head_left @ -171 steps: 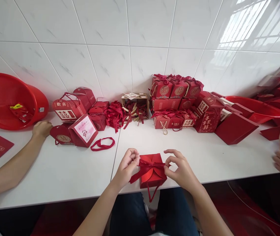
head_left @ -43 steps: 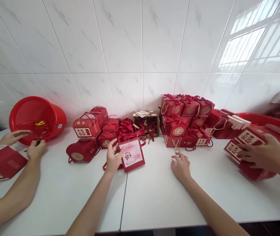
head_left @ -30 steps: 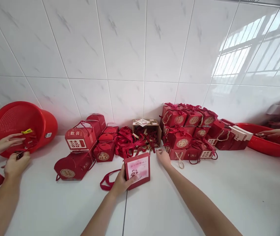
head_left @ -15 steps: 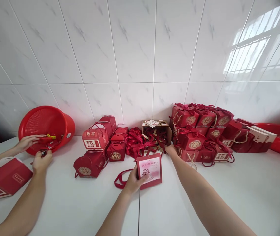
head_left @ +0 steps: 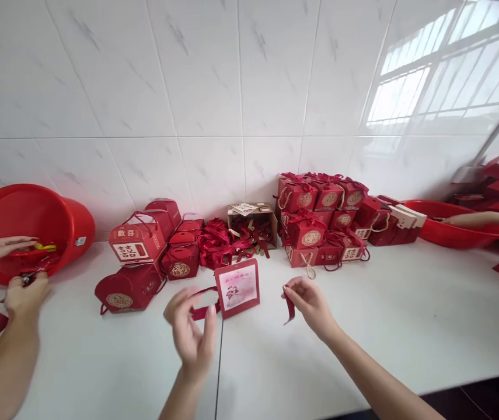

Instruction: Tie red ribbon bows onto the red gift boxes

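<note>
My left hand (head_left: 190,329) is open above the white table (head_left: 363,326), fingers spread, just left of a small red box with a pink picture front (head_left: 237,287). It no longer touches the box, which stands upright. A red ribbon loop (head_left: 201,309) lies by the box, partly behind my fingers. My right hand (head_left: 309,300) is pinched shut on a short dark red ribbon (head_left: 290,307) that hangs down from the fingers, right of the box.
Finished red gift boxes (head_left: 319,224) are stacked against the tiled wall, with a carton of ribbons (head_left: 251,224) and more boxes (head_left: 144,245) to the left. Another person's hands (head_left: 21,291) work at a red basin (head_left: 30,227). A third person's arm (head_left: 481,220) reaches into a red tray (head_left: 459,224).
My left hand let go of the pink-fronted box and opened. My right hand drew back from the ribbon carton with a short red ribbon pinched in it.
</note>
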`<state>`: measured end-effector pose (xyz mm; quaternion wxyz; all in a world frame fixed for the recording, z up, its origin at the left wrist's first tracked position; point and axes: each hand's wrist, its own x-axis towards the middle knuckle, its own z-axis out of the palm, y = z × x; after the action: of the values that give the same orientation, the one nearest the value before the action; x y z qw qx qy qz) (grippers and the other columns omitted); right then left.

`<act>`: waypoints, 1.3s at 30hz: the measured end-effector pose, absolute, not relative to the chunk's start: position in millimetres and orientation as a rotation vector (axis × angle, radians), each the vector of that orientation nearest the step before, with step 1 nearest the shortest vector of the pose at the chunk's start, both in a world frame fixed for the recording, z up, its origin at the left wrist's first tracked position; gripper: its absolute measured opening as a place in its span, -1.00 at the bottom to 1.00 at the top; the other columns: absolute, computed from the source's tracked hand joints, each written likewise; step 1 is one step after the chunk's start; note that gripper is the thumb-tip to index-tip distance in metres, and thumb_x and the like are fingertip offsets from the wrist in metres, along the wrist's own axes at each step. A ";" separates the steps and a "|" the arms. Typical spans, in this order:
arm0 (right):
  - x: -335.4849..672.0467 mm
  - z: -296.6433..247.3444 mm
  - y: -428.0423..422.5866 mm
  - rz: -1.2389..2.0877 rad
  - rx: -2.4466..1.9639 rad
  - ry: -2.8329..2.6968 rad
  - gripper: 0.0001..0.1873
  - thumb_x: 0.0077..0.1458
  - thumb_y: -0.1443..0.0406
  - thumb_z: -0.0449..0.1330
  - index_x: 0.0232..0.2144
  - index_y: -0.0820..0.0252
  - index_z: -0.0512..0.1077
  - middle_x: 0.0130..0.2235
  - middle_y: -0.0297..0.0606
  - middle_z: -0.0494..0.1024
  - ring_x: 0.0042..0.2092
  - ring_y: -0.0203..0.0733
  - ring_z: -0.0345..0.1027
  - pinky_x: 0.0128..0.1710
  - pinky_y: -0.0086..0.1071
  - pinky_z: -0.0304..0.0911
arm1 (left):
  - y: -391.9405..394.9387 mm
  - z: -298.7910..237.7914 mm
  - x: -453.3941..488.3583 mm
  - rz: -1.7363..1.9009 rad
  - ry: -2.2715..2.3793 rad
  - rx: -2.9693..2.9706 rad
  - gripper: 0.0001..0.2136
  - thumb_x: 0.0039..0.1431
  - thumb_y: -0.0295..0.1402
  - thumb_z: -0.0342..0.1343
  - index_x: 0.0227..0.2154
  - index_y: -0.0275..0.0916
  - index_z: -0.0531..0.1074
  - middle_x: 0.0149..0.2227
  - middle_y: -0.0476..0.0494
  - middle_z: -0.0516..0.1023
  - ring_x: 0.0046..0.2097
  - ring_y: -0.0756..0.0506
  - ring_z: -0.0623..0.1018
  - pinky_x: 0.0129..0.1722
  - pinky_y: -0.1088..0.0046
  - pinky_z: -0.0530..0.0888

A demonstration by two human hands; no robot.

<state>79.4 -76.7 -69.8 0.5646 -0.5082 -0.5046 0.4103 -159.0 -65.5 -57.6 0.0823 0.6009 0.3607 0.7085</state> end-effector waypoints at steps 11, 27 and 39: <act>68.8 -44.3 -194.4 0.624 -0.694 -1.542 -0.78 0.17 0.52 0.09 -0.24 0.14 0.41 -0.41 -0.28 0.49 -0.36 -0.25 0.36 -0.35 -0.29 0.34 | -183.2 -35.9 -92.2 1.266 0.717 1.698 -0.86 0.21 -0.48 0.05 -0.20 -0.15 0.38 -0.26 -0.10 0.48 -0.15 -0.09 0.50 -0.12 0.35 0.47; 65.4 -49.0 -239.0 0.601 -0.740 -1.583 -0.47 -0.01 0.67 0.15 -0.06 0.10 0.46 -0.24 -0.20 0.55 -0.26 -0.20 0.45 -0.35 -0.34 0.40 | -211.8 -34.5 -100.6 1.390 0.668 1.882 -0.82 0.08 -0.60 0.19 -0.28 -0.23 0.45 -0.33 -0.09 0.52 -0.24 -0.03 0.51 -0.23 0.43 0.49; 66.1 -66.2 -247.2 0.837 -0.685 -1.573 -0.55 0.02 0.56 0.16 -0.07 0.09 0.45 -0.24 -0.18 0.55 -0.25 -0.16 0.45 -0.31 -0.27 0.41 | -219.7 -39.5 -104.0 1.433 0.695 2.040 -0.84 0.03 -0.59 0.24 -0.35 -0.24 0.45 -0.41 -0.10 0.53 -0.31 -0.05 0.50 -0.29 0.40 0.50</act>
<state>66.1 -247.2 -66.2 0.5781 -0.2927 -0.6724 0.3576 -104.0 -219.7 -39.5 0.2733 0.7581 0.2585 0.5328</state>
